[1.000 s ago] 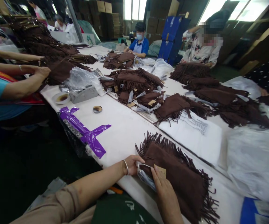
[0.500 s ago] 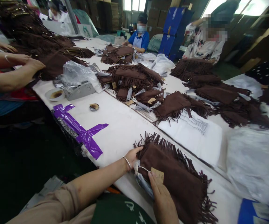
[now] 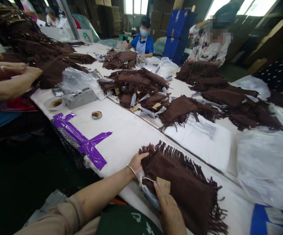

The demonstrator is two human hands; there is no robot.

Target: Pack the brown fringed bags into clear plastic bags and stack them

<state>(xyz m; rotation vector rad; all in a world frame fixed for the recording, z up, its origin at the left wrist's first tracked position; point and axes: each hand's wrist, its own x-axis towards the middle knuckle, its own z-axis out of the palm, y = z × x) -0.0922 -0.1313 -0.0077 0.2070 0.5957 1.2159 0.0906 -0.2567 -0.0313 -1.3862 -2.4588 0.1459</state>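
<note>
A folded brown fringed scarf (image 3: 183,182) lies on the white table (image 3: 124,130) right before me. My left hand (image 3: 137,161) grips its near left edge, fingers curled on the fabric. My right hand (image 3: 167,205) rests on the scarf's near end, fingers pressed down beside a tan paper tag (image 3: 163,184) on a white string. A bit of clear plastic bag (image 3: 147,194) shows under that end, between my hands.
Heaps of the same brown scarves (image 3: 136,83) and clear bags (image 3: 266,163) cover the table. Purple tape (image 3: 82,140) marks the near edge, with a tape dispenser (image 3: 79,98) and small dishes beyond. Other people's arms (image 3: 11,81) work at left; two people sit across.
My left hand slid from the plastic bag's mouth up to the scarf's left edge and closed on it. My right hand stays pressed by the tag. The view shifted slightly.
</note>
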